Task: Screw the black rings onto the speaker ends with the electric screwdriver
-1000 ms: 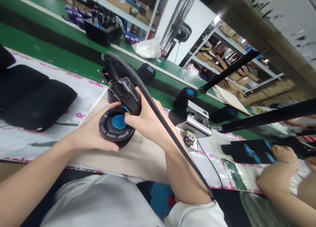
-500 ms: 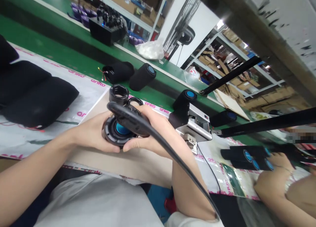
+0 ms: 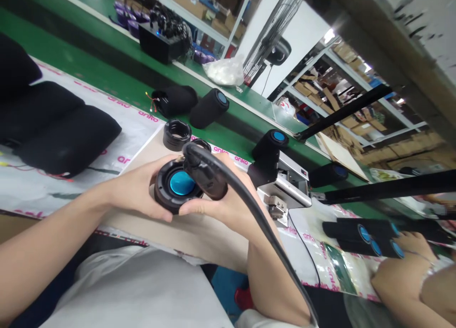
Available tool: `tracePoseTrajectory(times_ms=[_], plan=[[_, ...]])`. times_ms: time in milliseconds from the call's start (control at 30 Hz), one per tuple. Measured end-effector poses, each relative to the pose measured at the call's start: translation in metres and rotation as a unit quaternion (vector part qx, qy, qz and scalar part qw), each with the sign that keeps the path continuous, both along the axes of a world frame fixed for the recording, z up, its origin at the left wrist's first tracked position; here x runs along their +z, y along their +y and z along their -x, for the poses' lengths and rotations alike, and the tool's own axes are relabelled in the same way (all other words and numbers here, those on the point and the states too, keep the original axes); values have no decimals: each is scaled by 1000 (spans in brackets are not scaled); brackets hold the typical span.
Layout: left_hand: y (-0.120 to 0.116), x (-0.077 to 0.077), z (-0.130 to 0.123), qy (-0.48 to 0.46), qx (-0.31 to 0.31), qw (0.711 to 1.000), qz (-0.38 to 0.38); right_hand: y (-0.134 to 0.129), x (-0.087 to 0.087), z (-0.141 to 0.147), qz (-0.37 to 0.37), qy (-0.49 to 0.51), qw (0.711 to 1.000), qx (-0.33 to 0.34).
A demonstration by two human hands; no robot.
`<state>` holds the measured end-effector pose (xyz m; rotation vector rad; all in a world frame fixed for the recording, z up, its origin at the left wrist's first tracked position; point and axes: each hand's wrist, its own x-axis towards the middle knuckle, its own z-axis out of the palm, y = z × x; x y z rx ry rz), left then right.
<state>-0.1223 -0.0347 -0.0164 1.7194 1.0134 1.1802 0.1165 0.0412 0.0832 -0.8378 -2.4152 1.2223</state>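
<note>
Left hand (image 3: 137, 188) clenched around a round black speaker end cap (image 3: 164, 192) with a blue centre, held over the beige pad (image 3: 185, 237), blue face turned up and left open to view. Right hand (image 3: 223, 207) grasping a black corded handheld tool (image 3: 210, 178) right against the cap's edge, tool tip hidden, so exact contact can't be told. Thick black cable (image 3: 260, 218) trails down along the right forearm, keeping it off the work. Two black rings (image 3: 177, 135) sit just past the cap on the pad. Finished-looking black cylinder speakers (image 3: 209, 108) stand on the green counter (image 3: 107, 66) near a metal press jig (image 3: 281, 185). A co-worker's hand (image 3: 415, 245) rests on a row of speakers (image 3: 356, 235) at far right
</note>
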Motion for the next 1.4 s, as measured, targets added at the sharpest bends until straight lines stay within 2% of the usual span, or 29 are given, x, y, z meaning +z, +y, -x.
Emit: tracePoseTrajectory(times_ms=[167,367,467,667,800,933,1133,1267,1400], plan=[[-7,0,-2,-29,2,999,30,4,1,-2,11,-11,1000,6],[-27,-3,-27,-56,148,987,2,3,-8,-5,34,-1,999,-9],[-31,1,-38,-44,180,983,13,1,-12,-7,43,21,998,-27],[-32,6,-40,-38,180,983,-7,-6,-11,-7,42,61,996,-48],[-32,2,-38,-40,179,983,-5,-8,-10,-7,18,33,996,-75],[-32,1,-37,-34,183,982,9,-6,-11,-8,19,20,998,-50],[-32,-2,-35,-25,169,985,-23,-8,-15,-12,33,18,999,-14],[-32,-5,-35,-27,171,983,-59,-15,-18,-12,47,22,998,-48],[-33,-4,-36,-48,160,984,-61,-22,-26,-13,88,46,991,-91]])
